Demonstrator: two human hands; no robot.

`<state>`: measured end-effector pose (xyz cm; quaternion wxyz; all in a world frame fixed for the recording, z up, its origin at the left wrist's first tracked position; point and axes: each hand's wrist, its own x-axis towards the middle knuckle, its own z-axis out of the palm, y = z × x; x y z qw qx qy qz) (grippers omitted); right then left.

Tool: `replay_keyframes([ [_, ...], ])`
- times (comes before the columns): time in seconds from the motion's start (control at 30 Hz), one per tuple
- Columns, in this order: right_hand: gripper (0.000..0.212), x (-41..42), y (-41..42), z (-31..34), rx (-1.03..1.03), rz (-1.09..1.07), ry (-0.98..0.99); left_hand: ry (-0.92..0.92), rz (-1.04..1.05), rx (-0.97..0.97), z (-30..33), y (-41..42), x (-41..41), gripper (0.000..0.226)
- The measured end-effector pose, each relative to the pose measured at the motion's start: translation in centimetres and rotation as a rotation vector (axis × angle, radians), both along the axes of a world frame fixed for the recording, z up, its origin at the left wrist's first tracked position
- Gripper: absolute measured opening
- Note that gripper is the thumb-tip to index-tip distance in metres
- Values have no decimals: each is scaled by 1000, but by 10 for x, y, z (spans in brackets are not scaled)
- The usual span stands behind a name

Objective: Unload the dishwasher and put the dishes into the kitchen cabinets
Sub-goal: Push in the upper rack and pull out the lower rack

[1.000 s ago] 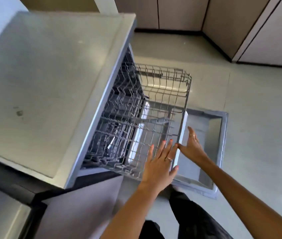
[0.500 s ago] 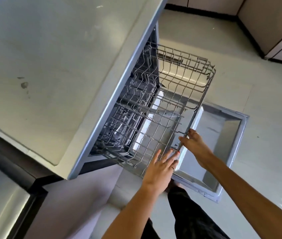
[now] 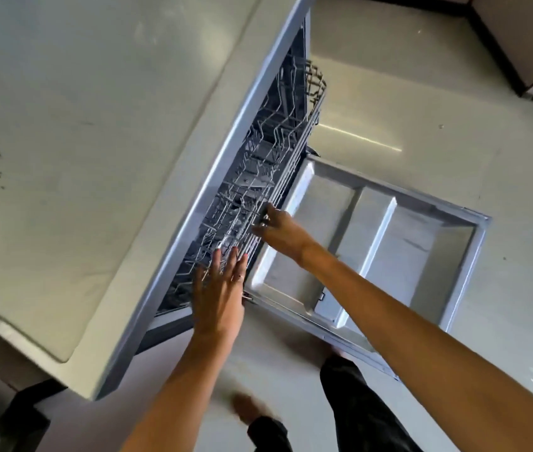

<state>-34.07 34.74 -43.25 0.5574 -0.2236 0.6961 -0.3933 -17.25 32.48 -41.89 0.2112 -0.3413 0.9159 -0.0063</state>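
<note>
Your left hand (image 3: 218, 288) lies flat with straight fingers against the near front corner of the grey wire dishwasher rack (image 3: 258, 190), while your right hand (image 3: 280, 228) has its fingers curled onto the rack's front rail, though blur hides how firmly they hold. The rack sits mostly inside the dishwasher under the pale stone bench (image 3: 95, 125), only its front edge showing past the bench lip, and no dishes are visible in the part you can see. Judge it as a light, stiff, springy wire frame on runners: it should glide if you press evenly on both front corners and bind if one side leads. Hold or push on the thick front rail, not the thin upright tines, which can trap a fingertip. The grey metal dishwasher door (image 3: 372, 249) lies open and flat over the pale tiled floor (image 3: 421, 109), just right of your hands and in front of your dark-trousered leg (image 3: 356, 402), so mind its raised rim at shin level. The bench lip overhangs the rack closely, leaving little room above your knuckles; the floor to the right, toward the beige cabinets (image 3: 526, 44), is open for stepping back.
</note>
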Motion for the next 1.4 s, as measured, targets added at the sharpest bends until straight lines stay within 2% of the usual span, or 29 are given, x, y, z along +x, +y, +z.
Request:
replay_keyframes([
  [0.17,84,10,-1,-9,-67,-19,15,178,7,9,-24,2,13,84],
  [0.23,83,7,1,-14,-83,-7,2,210,14,27,-25,2,14,83],
  [0.33,76,0,4,-14,-100,-21,-59,240,23,37,-26,4,15,70],
  [0.43,69,-2,8,-14,-104,-28,-20,280,42,46,-31,5,10,65],
  [0.6,79,9,7,-16,-130,-22,8,368,68,95,-42,-5,5,104],
  [0.77,85,18,0,-8,-154,-13,40,391,111,105,-45,-7,12,117],
  [0.93,66,6,-38,-2,-124,157,75,358,134,22,-45,-46,8,107],
  [1.1,93,14,-55,-8,-118,254,161,247,219,-55,-43,-54,5,88],
  [1.17,90,9,-49,-14,-114,298,187,211,206,-63,-46,-52,4,89],
  [1.3,79,-4,-39,-21,-184,328,261,209,213,-116,-47,-49,5,105],
  [1.4,77,-11,-25,-41,-257,265,296,275,238,-224,-46,-36,-6,84],
])
